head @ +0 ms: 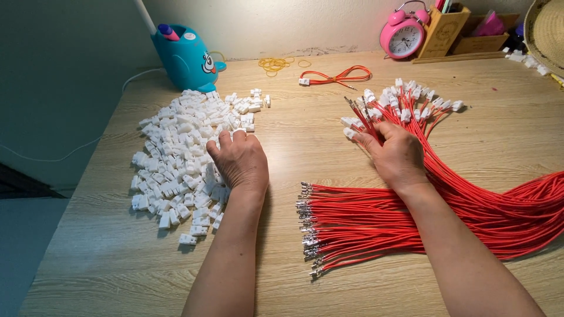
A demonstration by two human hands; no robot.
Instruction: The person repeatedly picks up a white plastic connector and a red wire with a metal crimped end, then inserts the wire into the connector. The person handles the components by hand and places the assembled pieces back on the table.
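Head view: left hand (239,159) is resting, fingers curled, on white connector housings (182,158); right hand (396,154) is pinching red wires (470,199) on the counter (305,152).

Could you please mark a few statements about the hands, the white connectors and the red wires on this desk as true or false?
1. The left hand rests on the pile of white connectors. True.
2. The right hand holds the pink alarm clock. False: it lies on the red wires; the clock stands at the back of the desk.
3. The red wires have bare metal ends near the desk's middle. True.
4. The blue pen holder stands on the right. False: it is at the back left.
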